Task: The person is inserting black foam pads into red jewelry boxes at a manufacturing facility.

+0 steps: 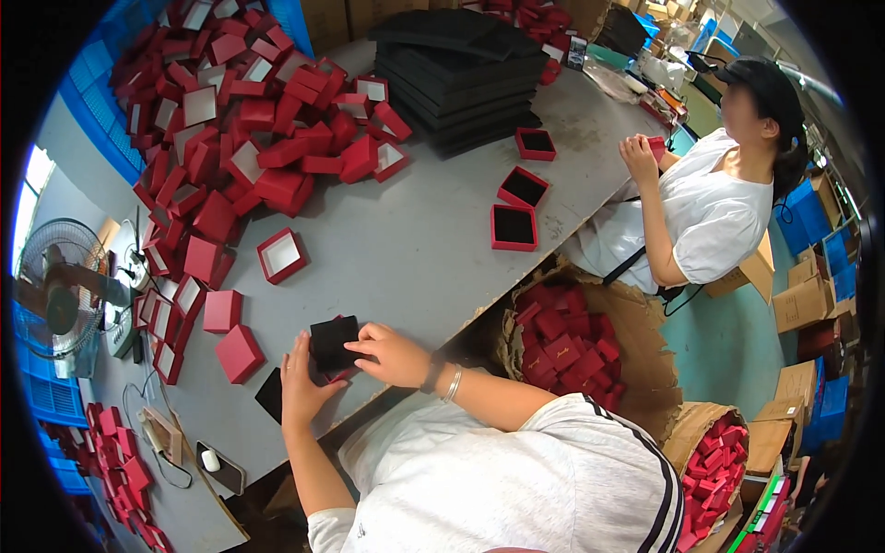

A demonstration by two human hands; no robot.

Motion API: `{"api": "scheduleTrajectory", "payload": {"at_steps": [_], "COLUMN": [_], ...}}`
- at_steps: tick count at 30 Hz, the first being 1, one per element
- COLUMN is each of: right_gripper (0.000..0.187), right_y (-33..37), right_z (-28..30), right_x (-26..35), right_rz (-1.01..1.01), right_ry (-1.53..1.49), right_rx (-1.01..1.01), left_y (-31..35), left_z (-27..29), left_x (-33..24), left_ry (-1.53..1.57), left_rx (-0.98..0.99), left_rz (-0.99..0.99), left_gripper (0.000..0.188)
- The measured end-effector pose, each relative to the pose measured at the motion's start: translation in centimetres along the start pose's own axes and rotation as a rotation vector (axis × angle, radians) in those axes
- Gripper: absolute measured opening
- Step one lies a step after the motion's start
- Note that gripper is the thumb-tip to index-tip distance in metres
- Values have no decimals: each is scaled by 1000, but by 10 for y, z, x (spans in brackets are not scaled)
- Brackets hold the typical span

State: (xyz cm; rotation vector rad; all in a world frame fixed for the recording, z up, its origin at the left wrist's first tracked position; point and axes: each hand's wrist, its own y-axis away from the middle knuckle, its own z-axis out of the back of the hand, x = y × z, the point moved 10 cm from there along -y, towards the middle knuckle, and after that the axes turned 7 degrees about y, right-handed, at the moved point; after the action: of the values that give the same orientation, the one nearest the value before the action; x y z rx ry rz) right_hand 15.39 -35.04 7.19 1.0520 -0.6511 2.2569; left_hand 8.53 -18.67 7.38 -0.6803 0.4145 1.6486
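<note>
My left hand (307,382) is wrapped round the left and near sides of a small red box (340,375), which sits low over the near edge of the table. A square black foam pad (332,343) lies over the box and hides most of it. From the right, my right hand (392,355) grips the pad's edge, with a fingertip pressed on its top. Another black pad (270,394) lies flat beside my left wrist. Two closed-looking red boxes (222,311) and an upturned box part with a white inside (281,255) are left of my hands.
A large heap of red boxes (267,138) covers the far left. Black sheets (456,83) are stacked at the back. Three red trays with black inserts (513,227) stand near the right edge. A co-worker (710,194) holds a red box. Cartons of boxes (678,355) stand below; a fan (63,300) is left.
</note>
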Motion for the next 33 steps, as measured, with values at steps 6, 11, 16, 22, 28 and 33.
{"api": "scheduleTrajectory", "payload": {"at_steps": [6,11,16,22,28,33], "right_gripper": [29,29,38,45,40,42], "right_y": [-5,-8,-10,-26,-20,-19], "right_z": [-2,0,9,8,-2,9], "right_x": [5,12,4,4,-10,5], "right_rz": [115,216,226,264,-82,31], "right_ry": [72,231,200,53,-174,-154], "right_rx": [-10,0,80,72,83,-163], "left_y": [12,3,3,7,8,8], "left_z": [-4,-2,-4,-8,-6,-13], "left_x": [5,3,-2,5,4,2], "left_ry": [16,152,48,119,70,-17], "left_rx": [-88,-112,-68,-11,-35,18], "left_rz": [-1,21,-33,25,-20,-81], "left_gripper": [115,117,110,121,124,120]}}
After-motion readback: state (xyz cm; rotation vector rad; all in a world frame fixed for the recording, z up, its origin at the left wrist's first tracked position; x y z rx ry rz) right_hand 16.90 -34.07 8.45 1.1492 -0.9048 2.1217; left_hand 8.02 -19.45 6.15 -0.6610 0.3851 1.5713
